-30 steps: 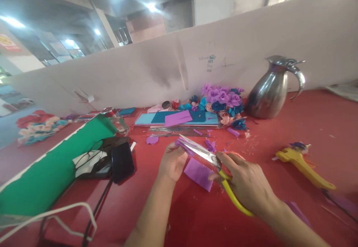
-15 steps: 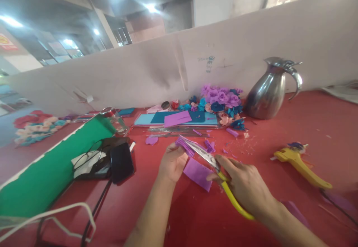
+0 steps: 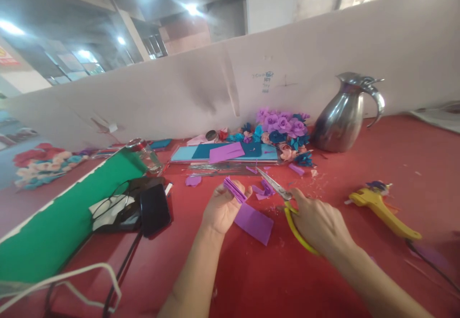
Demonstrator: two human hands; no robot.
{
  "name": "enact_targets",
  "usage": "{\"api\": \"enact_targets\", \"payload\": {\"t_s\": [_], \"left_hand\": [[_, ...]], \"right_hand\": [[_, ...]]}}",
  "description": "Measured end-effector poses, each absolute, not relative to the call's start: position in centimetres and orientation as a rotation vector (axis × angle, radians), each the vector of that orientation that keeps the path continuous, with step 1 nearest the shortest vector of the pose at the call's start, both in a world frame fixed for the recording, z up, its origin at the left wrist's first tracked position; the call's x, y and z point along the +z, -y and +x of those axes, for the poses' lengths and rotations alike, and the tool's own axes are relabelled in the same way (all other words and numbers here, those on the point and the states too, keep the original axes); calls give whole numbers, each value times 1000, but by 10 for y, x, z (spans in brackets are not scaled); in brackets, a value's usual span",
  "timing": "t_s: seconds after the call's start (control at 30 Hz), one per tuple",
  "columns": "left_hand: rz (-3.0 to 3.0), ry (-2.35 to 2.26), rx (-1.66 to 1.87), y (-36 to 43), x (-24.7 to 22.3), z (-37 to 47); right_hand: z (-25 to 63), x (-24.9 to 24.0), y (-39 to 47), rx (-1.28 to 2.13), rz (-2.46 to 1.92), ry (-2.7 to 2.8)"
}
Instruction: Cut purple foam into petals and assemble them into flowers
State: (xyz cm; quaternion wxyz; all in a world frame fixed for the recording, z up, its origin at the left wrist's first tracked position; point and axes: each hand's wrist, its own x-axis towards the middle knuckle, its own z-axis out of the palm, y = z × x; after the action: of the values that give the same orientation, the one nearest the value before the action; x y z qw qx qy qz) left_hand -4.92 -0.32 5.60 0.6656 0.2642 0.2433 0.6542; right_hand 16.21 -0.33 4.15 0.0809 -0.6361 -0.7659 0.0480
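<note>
My left hand (image 3: 220,208) pinches a small stack of purple paper strips (image 3: 235,190) above the red table. Yellow-handled scissors (image 3: 279,186) are in my right hand (image 3: 319,222), their blades pointing up and left, apart from the stack. Under and beside my left hand lies a flat purple paper rectangle (image 3: 254,224). Cut purple pieces (image 3: 264,189) rest on the table near the scissor blades. Farther back, another purple sheet (image 3: 226,152) lies on dark teal and light blue sheets (image 3: 182,153).
A steel jug (image 3: 339,116) and a heap of paper flowers (image 3: 282,125) stand at the back. A yellow glue gun (image 3: 384,212) lies at right. On the left are a phone (image 3: 154,209), a green board (image 3: 75,212), a glass jar (image 3: 149,157) and a white wire (image 3: 72,269).
The scissors have moved right, away from the paper stack they were touching. A thin purple scrap now shows near their tips. My left hand keeps hold of the stack.
</note>
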Motion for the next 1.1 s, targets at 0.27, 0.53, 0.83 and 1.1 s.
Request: {"api": "enact_targets", "payload": {"t_s": [0.27, 0.53, 0.83, 1.1], "left_hand": [[573, -562, 1422, 4, 53, -40], [583, -590, 1365, -3, 44, -33], [729, -752, 1288, -2, 40, -22], [664, -641, 1154, -2, 39, -28]], "right_hand": [[169, 41, 6, 77, -1914, 2391], [173, 51, 7, 36, -1847, 2295], [136, 69, 1, 1404, -955, 1518], [134, 63, -4, 1924, -796, 1043]]}}
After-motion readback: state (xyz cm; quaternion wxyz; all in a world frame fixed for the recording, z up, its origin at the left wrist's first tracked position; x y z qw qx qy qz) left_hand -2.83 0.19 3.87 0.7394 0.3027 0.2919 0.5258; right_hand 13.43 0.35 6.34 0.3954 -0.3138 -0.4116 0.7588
